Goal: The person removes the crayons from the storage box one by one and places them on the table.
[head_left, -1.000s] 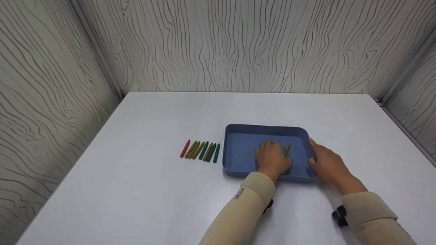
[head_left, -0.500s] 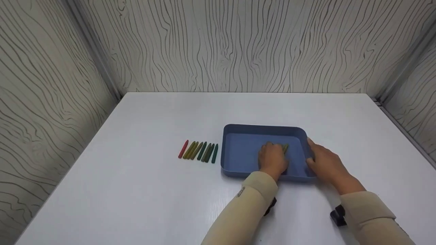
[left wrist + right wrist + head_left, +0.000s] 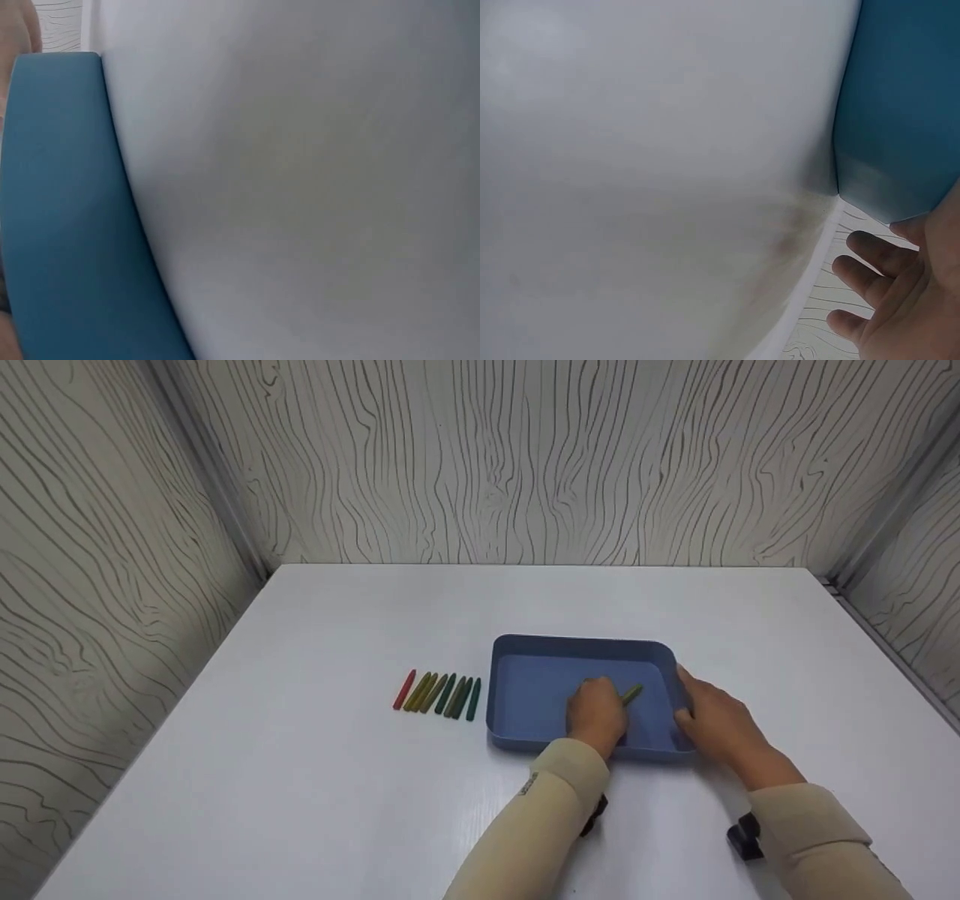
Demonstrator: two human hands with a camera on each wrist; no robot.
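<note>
A shallow blue tray point(image 3: 525, 697) lies on the white table. Inside it my left hand point(image 3: 597, 710) is down near the floor, back of the hand up, fingers curled. It grips an olive-green crayon point(image 3: 633, 694), whose end sticks out to the right; the rest is hidden under the hand. My right hand point(image 3: 716, 720) holds the tray's right wall, thumb over the rim. In the right wrist view several fingers point(image 3: 866, 281) stick out loosely beyond the blue wall. The left wrist view shows mostly the tray's outer wall point(image 3: 67, 202).
Left of the tray, several crayons lie side by side in a row: a red crayon point(image 3: 404, 690) at the far left, then yellowish and olive ones, and a dark green crayon point(image 3: 474, 700) nearest the tray. Patterned panels point(image 3: 487, 457) rise behind and beside the table point(image 3: 300, 780).
My left hand's fingers, more spread a second ago, have drawn in and curled. The olive-green crayon now leans further right. The right hand keeps its hold on the tray.
</note>
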